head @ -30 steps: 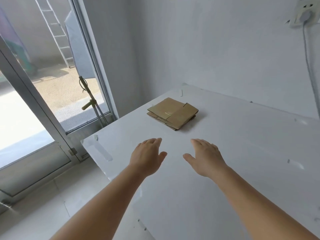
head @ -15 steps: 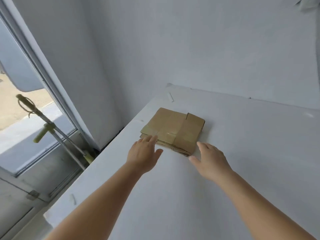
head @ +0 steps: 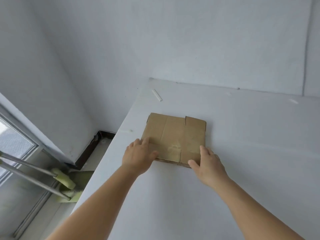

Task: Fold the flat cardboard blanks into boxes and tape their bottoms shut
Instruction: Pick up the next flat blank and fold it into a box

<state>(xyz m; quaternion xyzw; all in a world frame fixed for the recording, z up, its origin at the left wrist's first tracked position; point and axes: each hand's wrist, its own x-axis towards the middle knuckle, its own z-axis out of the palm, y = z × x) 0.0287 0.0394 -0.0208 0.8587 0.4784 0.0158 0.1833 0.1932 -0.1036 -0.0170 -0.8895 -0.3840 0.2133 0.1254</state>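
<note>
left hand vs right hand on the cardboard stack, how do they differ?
The left hand lies on the near-left corner of the cardboard stack, fingers on top; the right hand sits at the near-right corner, thumb along the stack's front edge. Both have straight fingers, touching the stack without lifting it.

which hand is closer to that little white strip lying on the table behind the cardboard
Left. The left hand rests on the cardboard stack's near-left corner, below the white strip; the right hand is at the near-right corner, farther off.
</note>
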